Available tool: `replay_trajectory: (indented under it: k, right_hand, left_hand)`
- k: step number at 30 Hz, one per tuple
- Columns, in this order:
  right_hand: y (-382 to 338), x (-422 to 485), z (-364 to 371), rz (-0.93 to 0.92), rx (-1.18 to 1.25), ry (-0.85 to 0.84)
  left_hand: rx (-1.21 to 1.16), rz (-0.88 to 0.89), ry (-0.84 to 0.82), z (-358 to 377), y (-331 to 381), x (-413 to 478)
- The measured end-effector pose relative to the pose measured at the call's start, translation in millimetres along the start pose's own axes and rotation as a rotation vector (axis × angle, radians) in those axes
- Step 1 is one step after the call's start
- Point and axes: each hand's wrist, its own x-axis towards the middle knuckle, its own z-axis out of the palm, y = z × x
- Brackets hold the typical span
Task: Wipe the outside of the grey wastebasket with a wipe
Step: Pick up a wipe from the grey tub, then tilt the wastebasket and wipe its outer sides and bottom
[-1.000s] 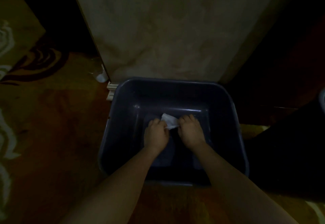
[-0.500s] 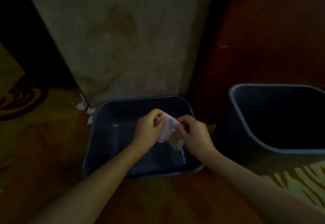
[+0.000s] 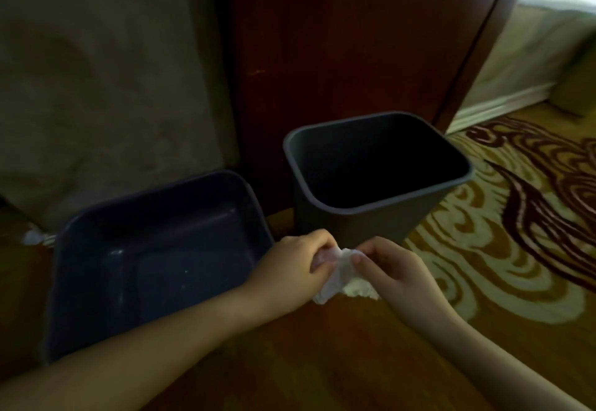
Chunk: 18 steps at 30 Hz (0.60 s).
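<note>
Both hands lifted from tub, left hand (image 3: 295, 264), right hand (image 3: 392, 270) pinching wipe (image 3: 337, 273), near wastebasket (image 3: 354, 227)

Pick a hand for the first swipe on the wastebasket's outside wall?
Right, probably. Both hands pinch the wipe, but the right hand sits directly below the grey wastebasket; the left hand is nearer the blue tub.
</note>
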Motion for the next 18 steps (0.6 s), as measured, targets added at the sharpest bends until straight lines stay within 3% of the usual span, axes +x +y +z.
replay_trajectory:
  k: [4,9,11,14,18]
  right_hand:
    - [28.6,-8.2,-23.7,0.102,0.124,0.084]
    - [55.8,-11.5,-35.4,0.247,0.109,0.256]
    - [60.9,-10.3,-35.2,0.316,0.110,0.310]
    - [63.4,-9.2,-34.3,0.394,0.185,0.364]
    - [64.4,-11.9,-35.5,0.453,0.349,0.377]
  left_hand:
    - [0.229,0.125,0.069,11.8,33.3,20.5]
    - [0.380,0.371,0.259,13.7,73.9,65.2]
    - [0.464,0.403,0.231,16.8,82.6,90.7]
    - [0.555,0.259,0.016,32.0,85.4,123.5]
    - [0.363,-0.143,-0.203,43.4,86.6,152.1]
